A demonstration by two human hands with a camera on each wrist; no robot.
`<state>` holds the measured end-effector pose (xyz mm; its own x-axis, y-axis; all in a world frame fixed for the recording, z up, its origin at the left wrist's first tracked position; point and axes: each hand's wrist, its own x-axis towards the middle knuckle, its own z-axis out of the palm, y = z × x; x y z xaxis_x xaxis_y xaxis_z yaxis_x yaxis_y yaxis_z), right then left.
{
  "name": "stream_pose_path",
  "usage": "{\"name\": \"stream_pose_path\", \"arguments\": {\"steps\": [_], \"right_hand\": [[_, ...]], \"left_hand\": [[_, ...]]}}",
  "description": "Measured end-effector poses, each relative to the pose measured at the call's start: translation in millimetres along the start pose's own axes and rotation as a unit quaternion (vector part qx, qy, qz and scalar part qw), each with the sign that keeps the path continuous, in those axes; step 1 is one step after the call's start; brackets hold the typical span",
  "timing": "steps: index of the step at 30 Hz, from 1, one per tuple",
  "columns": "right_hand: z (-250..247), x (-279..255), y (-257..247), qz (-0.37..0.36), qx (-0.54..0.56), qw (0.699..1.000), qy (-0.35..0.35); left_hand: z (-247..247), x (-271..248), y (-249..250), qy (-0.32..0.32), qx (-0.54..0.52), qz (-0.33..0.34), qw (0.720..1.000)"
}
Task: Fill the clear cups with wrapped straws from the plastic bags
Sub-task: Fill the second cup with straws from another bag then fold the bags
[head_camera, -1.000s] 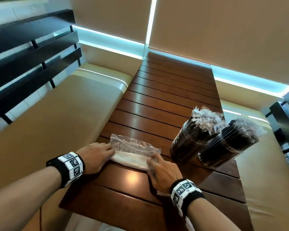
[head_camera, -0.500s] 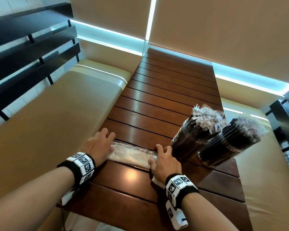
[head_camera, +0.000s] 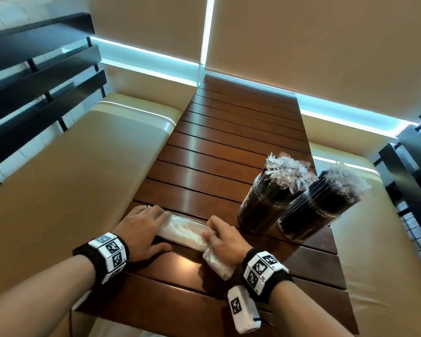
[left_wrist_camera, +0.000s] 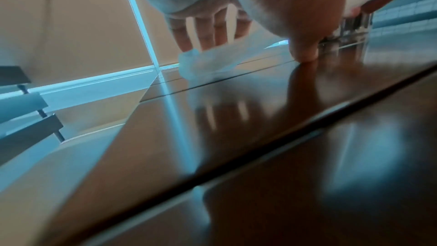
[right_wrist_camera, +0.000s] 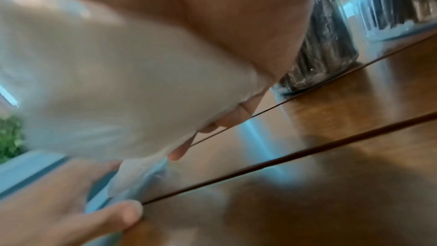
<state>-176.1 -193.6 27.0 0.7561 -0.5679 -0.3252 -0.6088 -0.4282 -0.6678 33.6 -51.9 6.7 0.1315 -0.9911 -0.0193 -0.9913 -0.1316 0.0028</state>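
An empty clear plastic bag (head_camera: pixel 182 231) lies rolled into a narrow strip near the table's front edge. My left hand (head_camera: pixel 141 227) presses straight fingers (left_wrist_camera: pixel 208 35) on the bag's left end (left_wrist_camera: pixel 208 61), thumb on the wood. My right hand (head_camera: pixel 224 239) curls its fingers over the right end, and a crumpled part of the bag (right_wrist_camera: pixel 118 72) sticks out under its palm. Two clear cups (head_camera: pixel 263 205) (head_camera: pixel 309 215) packed with black wrapped straws stand just right of my right hand.
The slatted brown table (head_camera: pixel 216 147) runs away toward the beige wall. Padded tan benches flank it on the left (head_camera: pixel 71 178) and right (head_camera: pixel 387 239). A black slatted backrest (head_camera: pixel 34 81) rises behind the left bench.
The bag's raised upper flap has been flattened and the bag rolled into a narrower strip. Both hands shifted slightly forward on it. The cups have not moved.
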Motion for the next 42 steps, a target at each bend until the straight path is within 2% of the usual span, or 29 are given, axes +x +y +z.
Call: {"name": "stream_pose_path", "arguments": {"steps": [3, 4, 5, 7, 8, 10, 11, 13, 14, 18, 21, 23, 25, 26, 27, 29, 32, 36, 39, 41, 42], "right_hand": [[5.1, 1.0, -9.8, -0.039, 0.078, 0.996, 0.003], [6.7, 1.8, -12.3, -0.045, 0.097, 0.994, 0.007], [7.4, 2.9, -14.0, -0.047, 0.111, 0.993, 0.013], [7.5, 6.9, -15.5, -0.045, 0.120, 0.991, 0.035], [7.4, 8.7, -16.9, -0.043, 0.120, 0.991, 0.044], [8.4, 12.2, -20.1, -0.038, 0.132, 0.989, 0.054], [9.6, 13.7, -21.8, -0.038, 0.137, 0.988, 0.054], [12.0, 17.1, -26.2, -0.042, 0.132, 0.989, 0.055], [12.9, 19.1, -28.4, -0.047, 0.129, 0.989, 0.059], [13.2, 26.0, -33.5, -0.055, 0.125, 0.988, 0.074], [15.4, 29.0, -33.0, -0.038, 0.125, 0.991, 0.042], [15.9, 29.6, -34.4, -0.023, 0.114, 0.993, 0.028], [14.8, 30.9, -35.0, -0.007, 0.096, 0.994, 0.048], [14.1, 31.6, -34.8, -0.002, 0.086, 0.994, 0.063], [13.3, 31.7, -34.9, 0.000, 0.081, 0.995, 0.067], [13.0, 29.9, -35.7, 0.002, 0.091, 0.995, 0.035], [12.6, 23.6, -39.2, 0.012, 0.110, 0.994, -0.024], [14.1, 18.5, -42.0, 0.028, 0.141, 0.990, -0.003], [13.1, 19.6, -44.5, 0.039, 0.134, 0.989, 0.056], [10.7, 20.4, -46.4, 0.046, 0.128, 0.988, 0.077], [9.3, 20.2, -46.9, 0.048, 0.134, 0.987, 0.079]], "left_hand": [[-1.1, 7.3, 5.7, 0.030, -0.012, -0.062, 0.998], [-3.5, 10.9, 6.2, 0.058, -0.064, -0.103, 0.991], [-7.9, 13.8, 7.1, 0.090, -0.145, -0.141, 0.975], [-19.2, 20.4, 7.5, 0.119, -0.311, -0.198, 0.922], [-25.5, 22.9, 7.7, 0.113, -0.365, -0.216, 0.899], [-36.1, 25.9, 8.1, 0.086, -0.424, -0.236, 0.870], [-41.1, 26.3, 8.8, 0.059, -0.419, -0.237, 0.874], [-43.8, 24.3, 7.5, -0.019, -0.362, -0.231, 0.903], [-45.0, 22.6, 7.0, -0.043, -0.387, -0.239, 0.890], [-45.4, 14.6, 0.8, -0.051, -0.577, -0.242, 0.778], [-53.8, 6.3, 2.0, -0.086, -0.699, -0.198, 0.682], [-57.6, 2.4, 1.9, -0.101, -0.740, -0.180, 0.640], [-56.9, -0.3, -0.7, -0.105, -0.776, -0.181, 0.595], [-57.2, -1.9, -0.9, -0.106, -0.786, -0.173, 0.583], [-57.6, -3.0, -0.9, -0.107, -0.786, -0.163, 0.586], [-56.7, -2.9, -0.1, -0.105, -0.756, -0.154, 0.628], [-49.8, 4.0, -0.6, -0.031, -0.681, -0.175, 0.711], [-37.3, 13.8, -7.4, 0.076, -0.517, -0.148, 0.840], [-34.8, 14.8, -0.6, 0.199, -0.351, -0.034, 0.915], [-34.4, 12.0, 4.1, 0.228, -0.266, 0.062, 0.934], [-34.2, 10.9, 5.3, 0.223, -0.241, 0.086, 0.941]]}}
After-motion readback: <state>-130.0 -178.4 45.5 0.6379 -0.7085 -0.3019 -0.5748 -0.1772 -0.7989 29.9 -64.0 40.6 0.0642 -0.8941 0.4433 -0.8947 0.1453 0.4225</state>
